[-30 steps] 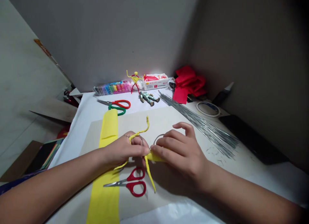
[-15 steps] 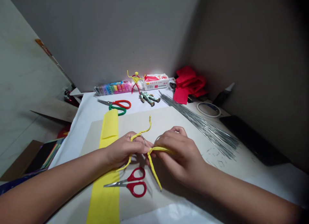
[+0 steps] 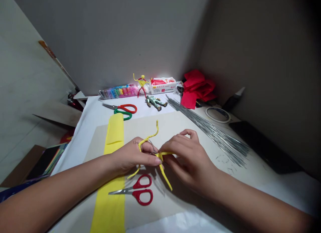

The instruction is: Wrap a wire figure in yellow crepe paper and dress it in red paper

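My left hand (image 3: pixel 131 156) pinches a wire figure (image 3: pixel 165 177) wrapped in yellow paper, thumb on top at its middle. Its yellow limbs stick out above and below the fingers, and a bit of bare twisted wire shows near the fingertips. From there a yellow paper strip (image 3: pixel 167 153) runs rightward into the closed fingers of my right hand (image 3: pixel 189 156), which hides its far end. Below the hands lie small red-handled scissors (image 3: pixel 141 190), blades pointing left. A long yellow paper band (image 3: pixel 110 192) passes under my left forearm.
Behind stand a yellow-and-red wire figure (image 3: pixel 142 83), a coloured clay pack (image 3: pixel 120 91) and a white-and-red packet (image 3: pixel 163 85). Larger scissors (image 3: pixel 125 108), a silvery figure (image 3: pixel 155 101), a bundle of wires (image 3: pixel 208 129), red paper (image 3: pixel 198 89) and a tape roll (image 3: pixel 217 114) lie around.
The wire figure has turned slightly and shifted right in my left hand. The yellow strip between the hands looks shorter, and my right fingers are now nearer the figure's middle.
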Demonstrator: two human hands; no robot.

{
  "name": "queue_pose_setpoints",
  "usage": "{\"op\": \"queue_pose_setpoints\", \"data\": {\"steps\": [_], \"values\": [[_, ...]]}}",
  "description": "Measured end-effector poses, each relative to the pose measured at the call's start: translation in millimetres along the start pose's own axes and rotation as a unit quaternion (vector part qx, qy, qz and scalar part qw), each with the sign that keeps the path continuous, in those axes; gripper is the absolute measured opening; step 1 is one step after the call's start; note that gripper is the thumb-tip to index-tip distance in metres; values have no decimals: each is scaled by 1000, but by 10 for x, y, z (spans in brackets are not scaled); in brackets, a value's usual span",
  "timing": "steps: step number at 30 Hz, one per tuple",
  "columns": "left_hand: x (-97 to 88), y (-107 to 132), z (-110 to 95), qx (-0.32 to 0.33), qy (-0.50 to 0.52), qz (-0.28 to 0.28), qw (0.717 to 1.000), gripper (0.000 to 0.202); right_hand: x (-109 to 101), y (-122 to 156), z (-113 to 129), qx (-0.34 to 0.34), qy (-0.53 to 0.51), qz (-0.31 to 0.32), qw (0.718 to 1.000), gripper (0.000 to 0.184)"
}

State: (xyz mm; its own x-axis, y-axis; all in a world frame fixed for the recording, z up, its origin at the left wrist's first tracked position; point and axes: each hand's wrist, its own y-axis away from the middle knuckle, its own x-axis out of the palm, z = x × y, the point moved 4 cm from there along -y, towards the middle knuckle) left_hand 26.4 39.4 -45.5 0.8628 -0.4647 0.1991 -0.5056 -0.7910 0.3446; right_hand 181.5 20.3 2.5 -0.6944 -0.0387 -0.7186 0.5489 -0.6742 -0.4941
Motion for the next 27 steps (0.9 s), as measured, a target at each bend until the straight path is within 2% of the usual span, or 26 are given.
{"op": "queue_pose_setpoints", "data": {"steps": [3, 6, 11, 18, 23, 27], "values": [[-9, 11, 25, -10, 0, -21, 1000, 20, -34, 3, 26, -45, 58, -19, 997, 15], [-3, 19, 22, -14, -14, -33, 999, 22, -37, 12, 17, -51, 69, -23, 996, 17], [39, 25, -6, -14, -56, -13, 998, 18, 24, 5, -25, 19, 1, 15, 1000, 12], [43, 35, -30, -6, -169, -47, 984, 13, 99, 4, -75, 109, -63, 43, 991, 15], [67, 25, -42, 38, -118, -6, 992, 18, 111, 7, -119, 155, -86, 59, 982, 14], [81, 26, -36, 22, -67, 1, 998, 17, 117, -9, -135, 186, -100, 71, 975, 14]]}}
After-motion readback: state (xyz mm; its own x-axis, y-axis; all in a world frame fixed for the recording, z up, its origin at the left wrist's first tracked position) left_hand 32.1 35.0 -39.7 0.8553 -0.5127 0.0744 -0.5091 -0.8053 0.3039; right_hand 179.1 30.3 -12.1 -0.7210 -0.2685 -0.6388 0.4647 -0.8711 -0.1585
